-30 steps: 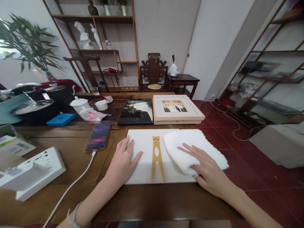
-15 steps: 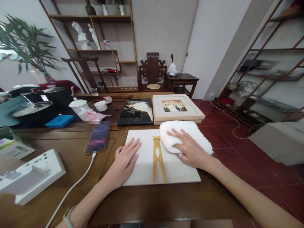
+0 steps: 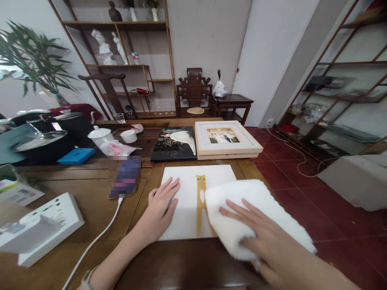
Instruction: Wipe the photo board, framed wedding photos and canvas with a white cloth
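Observation:
A white rectangular board lies flat on the wooden table in front of me. On its face runs a flat yellow two-legged strip with a cat-eared top and an oval opening. My left hand rests on the board's left side, fingers outstretched, holding nothing. Under my right hand is a folded, fluffy white towel; my fingers press on it and my thumb is tucked into its fold. The towel covers the board's lower right part and the strip's right leg, and hangs past the table edge.
Behind the board lie a dark picture panel and a pale wooden photo frame. At left are a phone with a white cable, a power strip, a blue box and a white teapot.
My right hand has drawn the towel toward me and to the right, from the board's upper right to its lower right corner. My left hand has stayed in place on the board.

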`<act>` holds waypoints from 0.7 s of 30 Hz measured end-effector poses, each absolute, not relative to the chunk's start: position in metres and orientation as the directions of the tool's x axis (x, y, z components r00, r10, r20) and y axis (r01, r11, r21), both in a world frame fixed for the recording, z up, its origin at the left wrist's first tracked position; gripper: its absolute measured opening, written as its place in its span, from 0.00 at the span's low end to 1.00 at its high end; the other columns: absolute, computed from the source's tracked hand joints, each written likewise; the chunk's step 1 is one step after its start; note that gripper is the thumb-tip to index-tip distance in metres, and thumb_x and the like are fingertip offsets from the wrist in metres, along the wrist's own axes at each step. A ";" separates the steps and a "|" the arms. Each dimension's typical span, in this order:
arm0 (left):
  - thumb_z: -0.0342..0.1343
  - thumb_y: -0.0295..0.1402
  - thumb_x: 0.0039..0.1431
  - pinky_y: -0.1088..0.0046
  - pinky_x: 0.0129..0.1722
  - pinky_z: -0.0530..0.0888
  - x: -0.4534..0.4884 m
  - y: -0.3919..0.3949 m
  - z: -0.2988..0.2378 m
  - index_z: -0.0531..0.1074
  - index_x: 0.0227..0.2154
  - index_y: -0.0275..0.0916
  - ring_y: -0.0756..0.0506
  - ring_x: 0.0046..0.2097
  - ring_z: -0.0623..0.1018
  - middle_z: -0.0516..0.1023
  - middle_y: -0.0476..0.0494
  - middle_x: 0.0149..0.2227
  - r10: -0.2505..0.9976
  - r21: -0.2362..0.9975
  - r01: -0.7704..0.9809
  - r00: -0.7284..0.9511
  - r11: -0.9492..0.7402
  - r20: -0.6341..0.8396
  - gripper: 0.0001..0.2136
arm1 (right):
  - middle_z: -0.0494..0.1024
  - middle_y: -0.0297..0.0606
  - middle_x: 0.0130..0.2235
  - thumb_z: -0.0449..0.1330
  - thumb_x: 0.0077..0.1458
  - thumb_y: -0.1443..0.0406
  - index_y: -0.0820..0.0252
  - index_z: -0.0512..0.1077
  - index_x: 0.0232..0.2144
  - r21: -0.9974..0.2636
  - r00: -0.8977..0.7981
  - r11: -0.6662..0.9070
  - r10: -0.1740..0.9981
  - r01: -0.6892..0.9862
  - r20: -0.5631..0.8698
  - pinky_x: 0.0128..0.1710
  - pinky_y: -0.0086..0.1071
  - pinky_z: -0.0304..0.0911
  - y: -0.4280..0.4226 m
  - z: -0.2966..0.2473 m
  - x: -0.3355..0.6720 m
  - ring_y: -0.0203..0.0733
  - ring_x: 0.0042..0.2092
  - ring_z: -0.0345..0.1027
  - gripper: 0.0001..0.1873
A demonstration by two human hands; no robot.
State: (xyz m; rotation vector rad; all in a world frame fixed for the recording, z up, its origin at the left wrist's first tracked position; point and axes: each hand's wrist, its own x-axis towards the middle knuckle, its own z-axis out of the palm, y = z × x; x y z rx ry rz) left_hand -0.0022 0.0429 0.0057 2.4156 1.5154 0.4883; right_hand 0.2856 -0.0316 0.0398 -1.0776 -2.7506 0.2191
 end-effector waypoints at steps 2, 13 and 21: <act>0.37 0.33 0.65 0.51 0.58 0.55 -0.002 0.043 0.006 0.59 0.58 0.42 0.41 0.66 0.53 0.59 0.41 0.63 0.902 0.376 0.821 0.405 -0.430 0.148 0.20 | 0.57 0.44 0.63 0.53 0.36 0.77 0.59 0.73 0.30 -0.205 -0.702 0.711 0.701 0.672 0.129 0.61 0.57 0.41 -0.005 0.039 0.286 0.54 0.65 0.40 0.17; 0.39 0.33 0.65 0.52 0.59 0.55 -0.001 0.042 0.007 0.60 0.58 0.41 0.41 0.65 0.54 0.59 0.40 0.63 0.916 0.400 0.825 0.375 -0.399 0.141 0.20 | 0.59 0.58 0.61 0.52 0.43 0.77 0.66 0.71 0.32 -0.122 -0.656 0.686 0.723 0.717 0.215 0.61 0.57 0.41 0.054 0.030 0.278 0.56 0.65 0.40 0.13; 0.36 0.31 0.66 0.52 0.58 0.56 -0.001 0.044 0.006 0.59 0.59 0.44 0.42 0.65 0.56 0.61 0.42 0.62 0.914 0.423 0.811 0.365 -0.405 0.175 0.20 | 0.58 0.52 0.61 0.57 0.41 0.73 0.59 0.72 0.25 -0.120 -0.762 0.763 0.645 0.636 0.061 0.59 0.61 0.44 -0.047 0.043 0.278 0.62 0.63 0.42 0.07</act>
